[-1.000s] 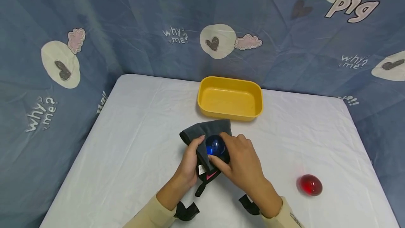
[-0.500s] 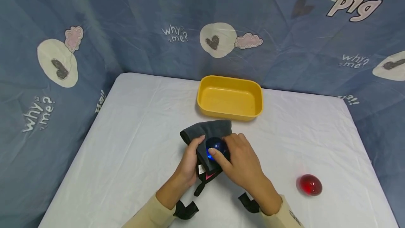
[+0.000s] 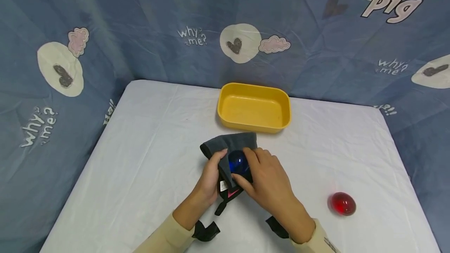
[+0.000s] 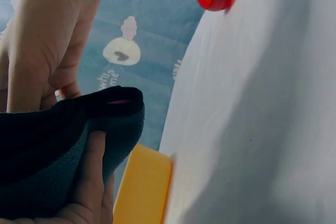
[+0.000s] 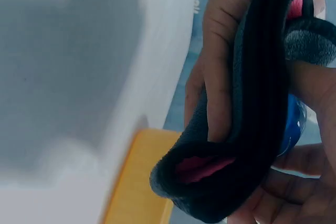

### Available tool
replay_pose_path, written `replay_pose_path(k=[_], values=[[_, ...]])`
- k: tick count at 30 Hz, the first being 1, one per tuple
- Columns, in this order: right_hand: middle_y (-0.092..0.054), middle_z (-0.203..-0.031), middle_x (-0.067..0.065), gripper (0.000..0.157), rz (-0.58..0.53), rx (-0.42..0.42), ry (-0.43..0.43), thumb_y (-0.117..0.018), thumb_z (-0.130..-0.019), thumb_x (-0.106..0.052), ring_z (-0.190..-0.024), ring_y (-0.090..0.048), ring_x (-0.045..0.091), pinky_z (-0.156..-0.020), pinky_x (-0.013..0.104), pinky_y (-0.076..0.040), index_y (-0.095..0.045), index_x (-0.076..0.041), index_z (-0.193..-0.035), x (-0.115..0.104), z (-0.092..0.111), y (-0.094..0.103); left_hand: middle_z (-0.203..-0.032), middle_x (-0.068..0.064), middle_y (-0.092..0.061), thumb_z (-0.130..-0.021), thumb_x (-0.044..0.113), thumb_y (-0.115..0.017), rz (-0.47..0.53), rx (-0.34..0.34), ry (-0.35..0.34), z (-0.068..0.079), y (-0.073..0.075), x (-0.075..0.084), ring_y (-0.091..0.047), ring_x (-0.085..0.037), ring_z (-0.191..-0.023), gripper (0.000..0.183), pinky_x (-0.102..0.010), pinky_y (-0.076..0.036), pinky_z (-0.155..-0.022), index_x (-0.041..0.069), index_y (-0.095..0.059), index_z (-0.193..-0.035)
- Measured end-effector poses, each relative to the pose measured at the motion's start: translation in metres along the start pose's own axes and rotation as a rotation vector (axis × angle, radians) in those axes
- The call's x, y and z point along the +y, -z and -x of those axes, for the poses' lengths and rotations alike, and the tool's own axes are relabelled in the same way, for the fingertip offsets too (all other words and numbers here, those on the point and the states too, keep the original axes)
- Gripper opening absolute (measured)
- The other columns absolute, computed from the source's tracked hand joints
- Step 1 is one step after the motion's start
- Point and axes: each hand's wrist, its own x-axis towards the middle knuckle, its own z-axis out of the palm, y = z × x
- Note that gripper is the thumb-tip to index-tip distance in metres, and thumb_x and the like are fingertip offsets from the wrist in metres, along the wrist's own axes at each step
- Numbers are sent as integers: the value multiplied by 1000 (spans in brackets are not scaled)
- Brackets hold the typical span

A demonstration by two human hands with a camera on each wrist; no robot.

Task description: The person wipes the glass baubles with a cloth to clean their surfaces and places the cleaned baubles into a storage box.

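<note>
A folded dark grey cloth [image 3: 230, 141] with black edging, a white tag and a bit of pink inside is gripped by my left hand [image 3: 209, 177], thumb on top and fingers underneath. Against the cloth sits a shiny blue ball [image 3: 237, 161]. My right hand [image 3: 270, 180] holds this ball, its thumb at the near side and forefinger at the far side. In the left wrist view, fingers [image 4: 93, 169] press along the cloth's underside. The right wrist view shows the blue ball [image 5: 295, 124] partly hidden behind the cloth [image 5: 257, 93].
A yellow rectangular tub [image 3: 254, 127] stands at the back of the white-covered table [image 3: 154, 159]. To the right lies a red see-through ball [image 3: 343, 204]. A blue printed curtain [image 3: 168, 7] hangs behind and beside the table. Black straps dangle at both wrists.
My right thumb moved up over the blue ball, then back down to its near edge. The ball shifted slightly down and up again on the cloth. My left hand keeps its grip.
</note>
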Motion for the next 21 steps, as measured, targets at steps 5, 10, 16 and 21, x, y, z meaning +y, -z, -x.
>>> replay_pose_path(k=[5, 10, 16, 21], values=[[-69, -99, 14, 63, -37, 16, -39, -80, -90, -49, -85, -63, 28, -77, 42, -56, -66, 7, -115, 0, 0, -6, -150, -15, -42, -107, 42, -41, -20, 42, 12, 2, -2, -1, -48, -19, -127, 67, -29, -41, -107, 4, -25, -161], [-53, -73, 1, 49, -76, -3, -137, -72, -95, -52, -66, -51, 18, -57, 33, -44, -62, -5, -88, -1, -1, -9, -141, -13, -45, -106, 42, -43, -38, 65, 20, 4, -4, -3, -50, -17, -120, 68, -26, -42, -104, 3, -26, -159], [-45, -65, -3, 55, -90, -75, -273, -58, -101, -61, -61, -48, 16, -53, 32, -42, -58, -11, -77, -5, -2, -9, -135, -12, -54, -107, 46, -44, -59, 57, 19, 6, -4, -2, -59, -15, -117, 66, -26, -47, -103, 1, -37, -154], [-63, -86, 5, 56, -70, -50, -203, -66, -98, -58, -74, -57, 20, -65, 36, -52, -70, -2, -101, -6, 2, -2, -146, -16, -48, -107, 44, -43, -59, 79, -6, 7, -2, 1, -52, -20, -126, 67, -28, -43, -107, 1, -32, -157]])
